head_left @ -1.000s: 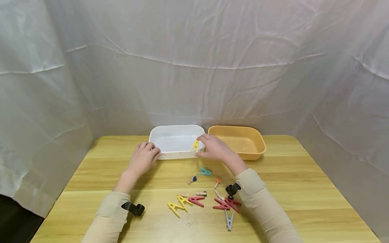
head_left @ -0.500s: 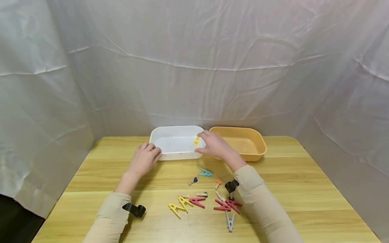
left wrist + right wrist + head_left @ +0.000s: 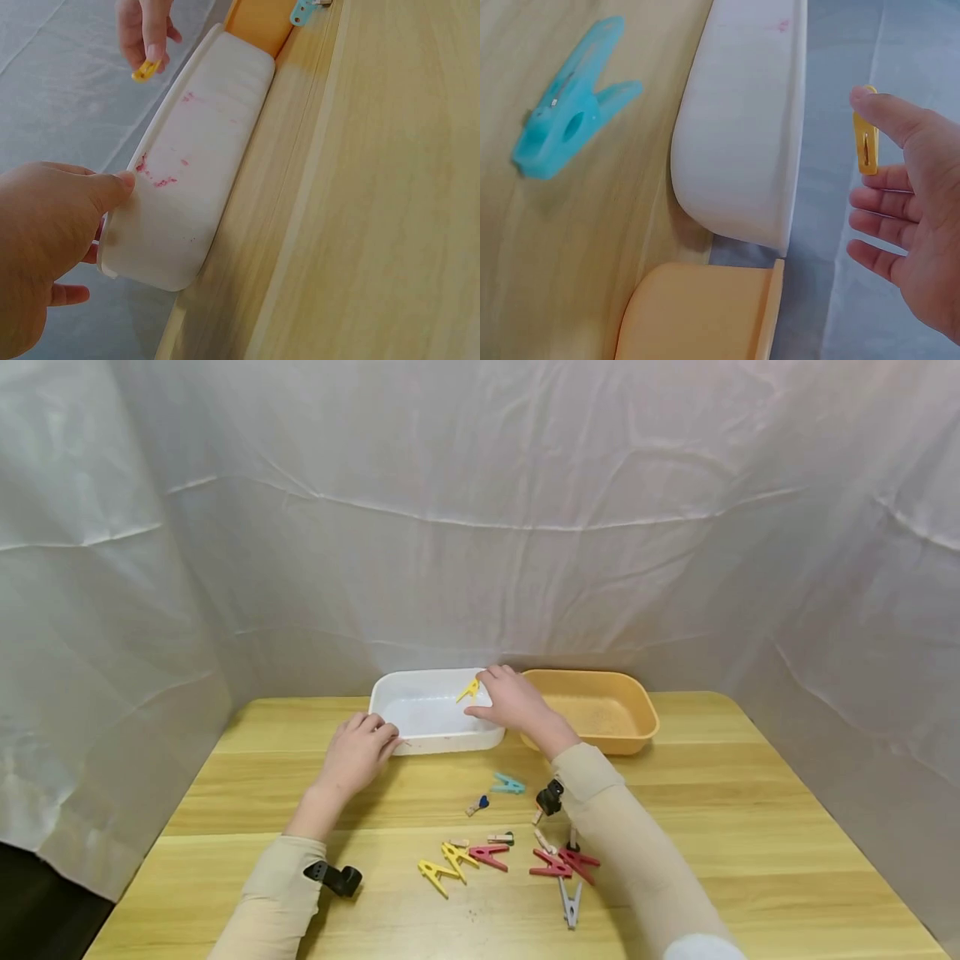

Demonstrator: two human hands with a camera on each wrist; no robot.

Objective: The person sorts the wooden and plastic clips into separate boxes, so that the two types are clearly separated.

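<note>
Yellow clip is pinched by the right hand above the white tub; dropping it in looks next. Left hand grips the tub's corner. Right-wrist view: fingertips pinch it.

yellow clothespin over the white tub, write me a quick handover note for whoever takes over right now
Right hand: pinches a yellow plastic clothespin above the white plastic tub, not yet released.
Left hand: grips the tub's near left rim.
Orange plastic tub sits right of the white one; both look empty.
Done: no pin lies in either tub.
Left: teal plastic clothespin plus the mixed yellow, red, grey and small wooden pins on the wooden table.
</note>
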